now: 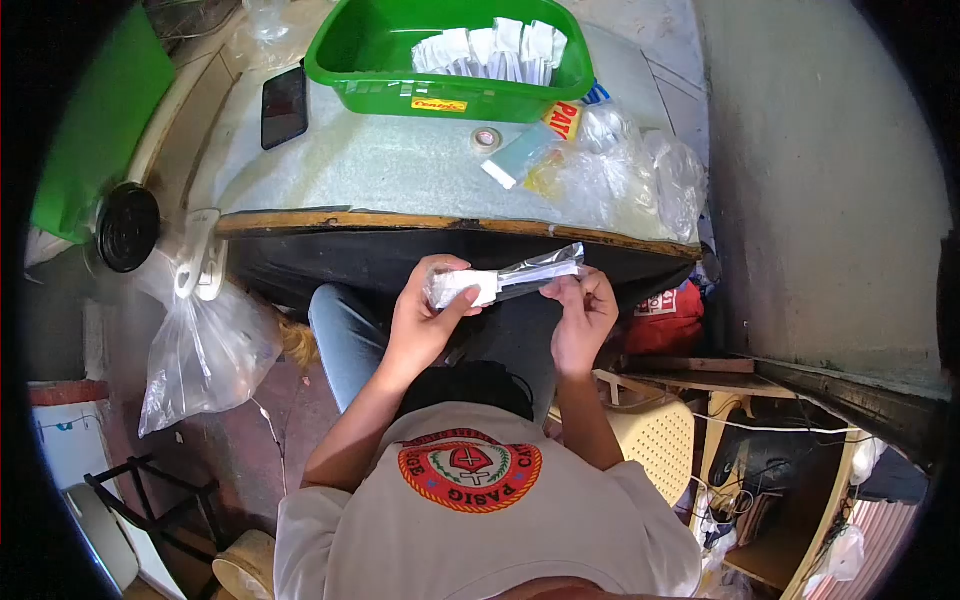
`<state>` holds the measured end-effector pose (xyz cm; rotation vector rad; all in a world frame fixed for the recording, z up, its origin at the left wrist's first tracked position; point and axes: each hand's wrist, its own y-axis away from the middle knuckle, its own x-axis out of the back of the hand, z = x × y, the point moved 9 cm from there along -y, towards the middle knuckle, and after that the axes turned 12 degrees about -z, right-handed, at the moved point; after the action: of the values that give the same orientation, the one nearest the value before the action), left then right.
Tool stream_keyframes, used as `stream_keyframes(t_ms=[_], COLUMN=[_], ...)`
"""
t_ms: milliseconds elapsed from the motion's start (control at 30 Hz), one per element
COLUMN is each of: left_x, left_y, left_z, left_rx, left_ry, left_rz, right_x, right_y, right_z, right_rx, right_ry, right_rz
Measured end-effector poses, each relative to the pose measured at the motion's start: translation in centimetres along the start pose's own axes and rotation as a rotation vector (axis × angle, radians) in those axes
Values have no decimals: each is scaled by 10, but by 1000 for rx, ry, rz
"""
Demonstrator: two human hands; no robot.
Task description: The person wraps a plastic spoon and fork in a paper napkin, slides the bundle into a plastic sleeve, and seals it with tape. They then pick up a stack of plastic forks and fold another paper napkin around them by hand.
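In the left hand (425,325), perhaps a packet (485,285), partly hidden.

Front left of you: flat black rectangular phone (285,108). At your right: red white-printed bag (665,318), cream perforated plastic chair (655,440).

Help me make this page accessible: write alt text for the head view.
A person's left hand and right hand hold a slim clear plastic packet with white contents. Beyond, on a pale grey tabletop, a green rectangular plastic basin holds white bundles.
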<state>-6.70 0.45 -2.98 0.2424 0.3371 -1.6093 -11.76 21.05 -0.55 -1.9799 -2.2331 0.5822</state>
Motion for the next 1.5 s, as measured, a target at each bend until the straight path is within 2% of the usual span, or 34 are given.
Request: stream_keyframes(t_ms=[133, 333, 467, 633, 767, 867, 967, 1133, 1267, 1367, 1467, 1500], left_x=[5, 4, 6, 9, 7, 6, 3, 2, 5, 7, 11, 11], left_y=[2, 7, 6, 6, 7, 5, 4, 3, 2, 1, 0, 1], left_z=[3, 4, 8, 13, 15, 11, 10, 13, 13, 16, 17, 19], left_rx=[-19, -56, -44, -61, -97, -54, -42, -25, -46, -58, -36, -39], left_ry=[-27, -64, -71, -100, -92, -113, -180, -181, -157, -157, -183, -182], left_rz=[1, 31, 18, 25, 55, 31, -3, 12, 38, 26, 33, 34], right_x=[-4, -9, -7, -8, -9, -9, -9, -15, -12, -15, -24, -23], right_y=[-1, -2, 3, 9, 7, 5, 6, 2, 2, 1, -3, -5], right_z=[-3, -9, -5, 5, 4, -2, -3, -2, 0, -2, 5, 6], right_rx=[2, -44, -5, -23, -40, 35, 81, -8, 11, -18, -203, -202], right_ry=[-95, -33, -52, -204, -137, -83, -202, -234, -174, -254, -192, -192], right_rz=[5, -8, -41, -4, -20, -43, -35, -70, -134, -139, -183, -185])
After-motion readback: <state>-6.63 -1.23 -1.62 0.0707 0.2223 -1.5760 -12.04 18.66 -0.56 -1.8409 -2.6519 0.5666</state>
